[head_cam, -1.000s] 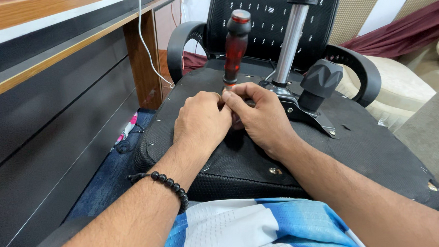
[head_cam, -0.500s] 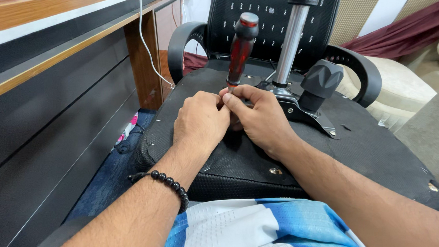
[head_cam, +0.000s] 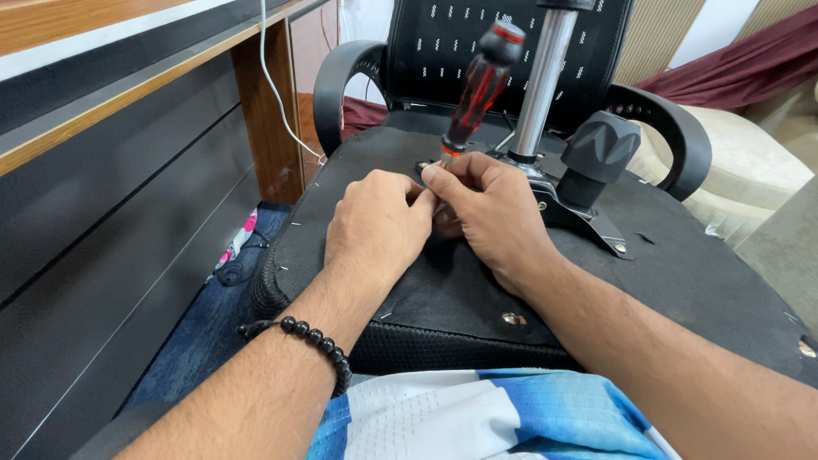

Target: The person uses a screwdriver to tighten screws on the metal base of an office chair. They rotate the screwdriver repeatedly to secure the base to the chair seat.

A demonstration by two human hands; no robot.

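An upturned black office chair seat [head_cam: 687,273] lies in front of me, its underside up. My left hand [head_cam: 377,227] and my right hand [head_cam: 491,213] meet on it, fingers pinched together around the shaft of a red-and-black screwdriver [head_cam: 478,91]. The screwdriver's handle leans up and to the right above my knuckles; its tip is hidden by my fingers. A black bead bracelet [head_cam: 317,340] circles my left wrist.
A chrome gas-lift column [head_cam: 539,86] rises from a metal plate beside my right hand, with a black knob [head_cam: 597,153] next to it. Curved armrests [head_cam: 334,81] flank the mesh backrest. A wooden desk [head_cam: 74,134] stands left; a cushioned seat [head_cam: 746,165] lies far right.
The screwdriver handle has tilted from nearly upright toward the right. Both hands have stayed pinched at its base.
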